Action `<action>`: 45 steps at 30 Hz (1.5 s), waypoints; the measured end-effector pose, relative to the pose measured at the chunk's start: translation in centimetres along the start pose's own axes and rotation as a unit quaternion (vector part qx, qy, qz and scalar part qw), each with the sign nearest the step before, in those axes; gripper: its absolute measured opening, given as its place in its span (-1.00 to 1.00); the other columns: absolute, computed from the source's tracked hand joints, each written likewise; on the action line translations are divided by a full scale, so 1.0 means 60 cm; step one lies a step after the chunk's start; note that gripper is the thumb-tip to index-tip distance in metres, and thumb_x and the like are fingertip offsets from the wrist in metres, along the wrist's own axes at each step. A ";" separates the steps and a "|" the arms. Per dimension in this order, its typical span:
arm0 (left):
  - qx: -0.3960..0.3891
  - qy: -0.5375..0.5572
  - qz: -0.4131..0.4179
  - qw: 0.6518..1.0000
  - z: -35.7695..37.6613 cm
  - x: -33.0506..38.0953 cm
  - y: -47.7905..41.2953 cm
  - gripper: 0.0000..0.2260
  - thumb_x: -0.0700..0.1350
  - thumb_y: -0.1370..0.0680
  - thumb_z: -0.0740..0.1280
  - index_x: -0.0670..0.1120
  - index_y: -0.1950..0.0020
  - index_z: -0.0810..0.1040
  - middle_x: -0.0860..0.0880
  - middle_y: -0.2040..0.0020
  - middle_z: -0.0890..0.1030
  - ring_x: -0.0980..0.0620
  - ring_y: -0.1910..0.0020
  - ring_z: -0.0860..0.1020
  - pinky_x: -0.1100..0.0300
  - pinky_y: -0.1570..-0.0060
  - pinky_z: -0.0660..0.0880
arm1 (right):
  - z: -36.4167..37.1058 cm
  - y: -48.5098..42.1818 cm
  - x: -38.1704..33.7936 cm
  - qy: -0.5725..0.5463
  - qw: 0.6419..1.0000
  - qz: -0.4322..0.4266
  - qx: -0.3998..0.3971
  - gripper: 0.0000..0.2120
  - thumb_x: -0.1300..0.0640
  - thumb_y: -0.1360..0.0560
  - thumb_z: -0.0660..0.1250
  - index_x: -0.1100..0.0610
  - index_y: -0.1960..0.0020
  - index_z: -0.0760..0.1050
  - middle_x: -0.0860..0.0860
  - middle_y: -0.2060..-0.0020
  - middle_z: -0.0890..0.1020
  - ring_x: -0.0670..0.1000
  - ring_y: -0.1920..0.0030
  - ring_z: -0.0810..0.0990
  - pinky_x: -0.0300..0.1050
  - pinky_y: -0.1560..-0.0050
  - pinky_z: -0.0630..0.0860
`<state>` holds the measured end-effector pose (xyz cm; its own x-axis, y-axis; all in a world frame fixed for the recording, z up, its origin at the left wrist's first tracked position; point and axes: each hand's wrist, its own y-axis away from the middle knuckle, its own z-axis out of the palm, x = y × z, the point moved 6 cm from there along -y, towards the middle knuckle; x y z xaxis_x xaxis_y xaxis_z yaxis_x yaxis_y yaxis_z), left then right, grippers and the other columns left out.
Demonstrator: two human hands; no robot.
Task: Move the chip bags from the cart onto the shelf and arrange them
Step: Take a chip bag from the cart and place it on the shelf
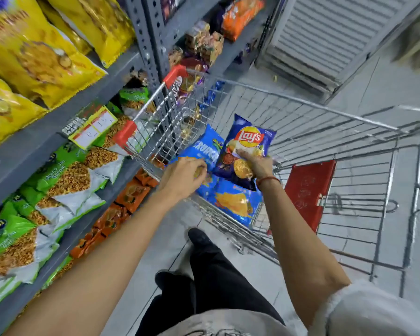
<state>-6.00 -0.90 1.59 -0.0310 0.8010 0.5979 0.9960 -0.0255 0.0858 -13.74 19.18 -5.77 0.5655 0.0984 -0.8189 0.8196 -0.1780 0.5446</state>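
Note:
A wire shopping cart with red corner guards stands beside the grey shelf. My right hand grips a dark blue Lay's chip bag and holds it upright above the cart's near end. My left hand is closed on the lower edge of a light blue ridged-chip bag that leans against the cart's wire wall. Another light blue chip bag lies in the cart beneath both hands.
The shelf on the left carries yellow chip bags on top, green snack bags in the middle and orange packs below. A red child-seat flap hangs in the cart. My dark-trousered leg stands on the grey tiled floor.

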 end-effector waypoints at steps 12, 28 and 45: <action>0.381 -0.063 -0.013 0.922 -0.471 0.056 0.124 -0.78 -0.09 -0.52 0.28 -0.08 -0.14 0.55 -0.12 -0.14 0.61 -0.13 -0.12 0.53 0.08 -0.06 0.42 | 0.156 0.291 -0.463 -0.134 0.927 -0.275 -0.217 -0.71 0.32 -0.31 0.52 0.24 -0.02 0.59 -0.05 0.23 0.73 -0.17 0.31 0.69 -0.27 0.29 0.60; 0.694 -0.332 -0.173 0.615 -0.875 0.050 0.669 -0.79 -0.13 -0.51 0.28 -0.14 -0.11 0.53 -0.18 -0.03 0.61 -0.18 -0.04 0.49 0.07 -0.02 0.37 | 0.518 0.897 -0.675 -0.170 0.679 -0.407 -0.587 -0.53 0.24 -0.27 0.57 0.31 -0.14 0.56 0.15 0.01 0.70 0.10 0.03 0.69 -0.05 0.07 0.65; 0.599 -0.338 -0.373 0.622 -0.842 -0.074 0.802 -0.65 0.01 -0.55 0.04 -0.11 0.20 0.54 -0.08 0.28 0.62 -0.11 0.24 0.56 0.04 0.19 0.40 | 0.796 1.157 -0.546 -0.085 0.628 -0.450 -0.630 -0.50 0.08 -0.20 0.62 -0.07 0.07 0.34 -0.12 0.10 0.62 -0.27 0.18 0.60 -0.34 0.12 0.54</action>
<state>37.80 -35.90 43.30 -0.8841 0.4004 0.2408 0.0846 0.6441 -0.7602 20.25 -43.14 50.23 -0.1083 -0.5201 -0.8472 0.2829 0.8009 -0.5278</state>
